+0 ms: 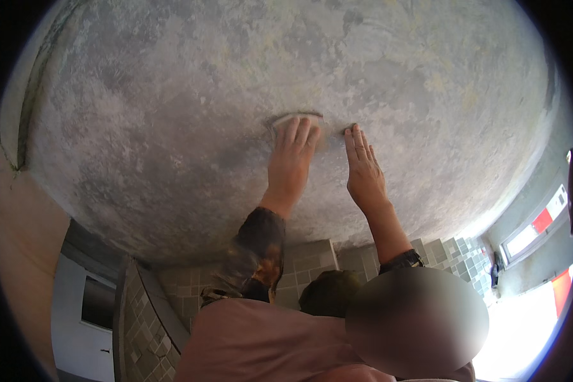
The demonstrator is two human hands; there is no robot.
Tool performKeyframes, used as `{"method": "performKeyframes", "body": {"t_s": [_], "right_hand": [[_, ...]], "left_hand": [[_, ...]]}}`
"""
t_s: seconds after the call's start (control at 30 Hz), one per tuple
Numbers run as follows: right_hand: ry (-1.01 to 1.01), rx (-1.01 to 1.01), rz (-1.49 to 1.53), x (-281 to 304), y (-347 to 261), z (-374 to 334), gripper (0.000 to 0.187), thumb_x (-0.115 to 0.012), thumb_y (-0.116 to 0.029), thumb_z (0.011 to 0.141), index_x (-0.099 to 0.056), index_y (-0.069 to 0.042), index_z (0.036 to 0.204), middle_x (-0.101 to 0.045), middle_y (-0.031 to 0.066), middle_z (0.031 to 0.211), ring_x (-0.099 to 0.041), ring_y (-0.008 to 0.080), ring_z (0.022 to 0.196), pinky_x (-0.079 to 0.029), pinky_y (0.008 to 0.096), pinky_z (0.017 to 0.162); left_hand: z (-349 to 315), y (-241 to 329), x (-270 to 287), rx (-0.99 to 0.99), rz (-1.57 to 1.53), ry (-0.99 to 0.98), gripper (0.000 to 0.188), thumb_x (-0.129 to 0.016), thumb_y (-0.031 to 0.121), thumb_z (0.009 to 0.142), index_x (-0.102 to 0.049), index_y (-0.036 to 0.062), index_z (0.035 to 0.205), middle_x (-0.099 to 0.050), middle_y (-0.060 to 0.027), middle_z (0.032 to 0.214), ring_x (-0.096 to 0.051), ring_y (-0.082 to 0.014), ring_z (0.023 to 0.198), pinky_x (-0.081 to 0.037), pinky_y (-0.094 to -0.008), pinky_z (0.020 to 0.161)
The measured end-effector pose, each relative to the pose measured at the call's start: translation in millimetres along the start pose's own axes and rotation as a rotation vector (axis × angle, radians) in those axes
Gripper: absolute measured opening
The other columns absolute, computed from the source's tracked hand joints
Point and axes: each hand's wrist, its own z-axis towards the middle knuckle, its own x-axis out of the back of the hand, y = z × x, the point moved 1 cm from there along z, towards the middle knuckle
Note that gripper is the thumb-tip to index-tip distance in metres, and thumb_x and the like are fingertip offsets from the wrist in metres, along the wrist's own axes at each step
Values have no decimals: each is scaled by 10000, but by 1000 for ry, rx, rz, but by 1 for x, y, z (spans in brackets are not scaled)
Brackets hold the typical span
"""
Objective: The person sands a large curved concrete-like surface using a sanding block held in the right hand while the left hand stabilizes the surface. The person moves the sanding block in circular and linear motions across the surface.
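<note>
Head view: beneath the fingers of the left hand (pixel 291 153), a pale, thin, flat pad (pixel 278 125) is held against a mottled grey surface (pixel 172 95), its middle covered. Just right of that hand, the right hand (pixel 365 170) is laid released, fingers extended.

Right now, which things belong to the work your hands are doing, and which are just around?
Part of the work:
- left hand, over the pale pad
- pale pad, flat against the grey surface
- right hand, touching that surface
- grey surface, rough and patchy

Just around:
- door
- tiles
</note>
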Motion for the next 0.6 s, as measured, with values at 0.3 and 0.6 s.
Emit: {"method": "performKeyframes", "body": {"t_s": [0.3, 0.6], "right_hand": [[-43, -17, 28, 4, 7, -3, 700, -400, 119, 863, -285, -41, 1535, -232, 141, 1622, -276, 315, 1479, -318, 443, 1191], [-62, 6, 20, -2, 14, -13, 703, -403, 106, 857, -281, -39, 1533, -233, 159, 1618, -281, 328, 1474, -317, 460, 1185]], "left_hand": [[23, 0, -9, -21, -13, 90, 417, -609, 32, 866, -608, 31, 1283, -523, -137, 1400, -455, -357, 1333, -423, -493, 1065], [18, 16, -13, -10, -66, 46, 431, -602, 45, 897, -590, 82, 1326, -525, -105, 1413, -424, -362, 1369, -357, -512, 1141]]}}
